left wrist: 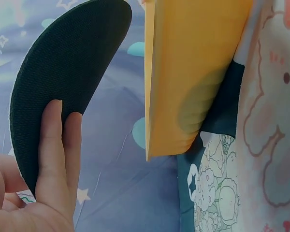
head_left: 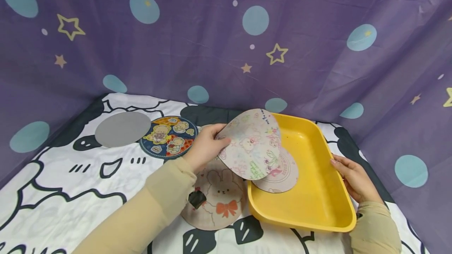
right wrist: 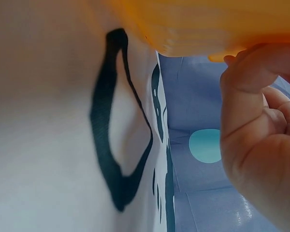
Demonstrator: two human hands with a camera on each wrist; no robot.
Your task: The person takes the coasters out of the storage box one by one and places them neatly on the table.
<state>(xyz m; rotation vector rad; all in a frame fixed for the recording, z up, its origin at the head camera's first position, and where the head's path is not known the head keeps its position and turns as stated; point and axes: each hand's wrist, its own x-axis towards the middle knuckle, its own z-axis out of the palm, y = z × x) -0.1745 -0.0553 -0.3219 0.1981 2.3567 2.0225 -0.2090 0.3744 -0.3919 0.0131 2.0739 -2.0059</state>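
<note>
My left hand [head_left: 208, 146] pinches a round mouse pad [head_left: 252, 144] with a pale flowery print, thumb on the printed face. Its dark textured underside shows in the left wrist view, with two fingers [left wrist: 53, 154] flat against it. The pad is held tilted above the left side of a yellow tray [head_left: 310, 203]. Below it, a smaller pinkish round pad [head_left: 290, 173] overlaps the tray's left rim. At the tray's right side, my right hand [head_left: 358, 179] grips the rim, its fingers curled at the edge in the right wrist view.
Left of the tray lies a round rabbit pad [head_left: 220, 199] with a red bow and a small black piece [head_left: 197, 198] on it. Farther left are a blue cartoon pad [head_left: 169, 138] and a plain grey disc [head_left: 123, 129]. A purple curtain [head_left: 197, 30] hangs behind the patterned cloth.
</note>
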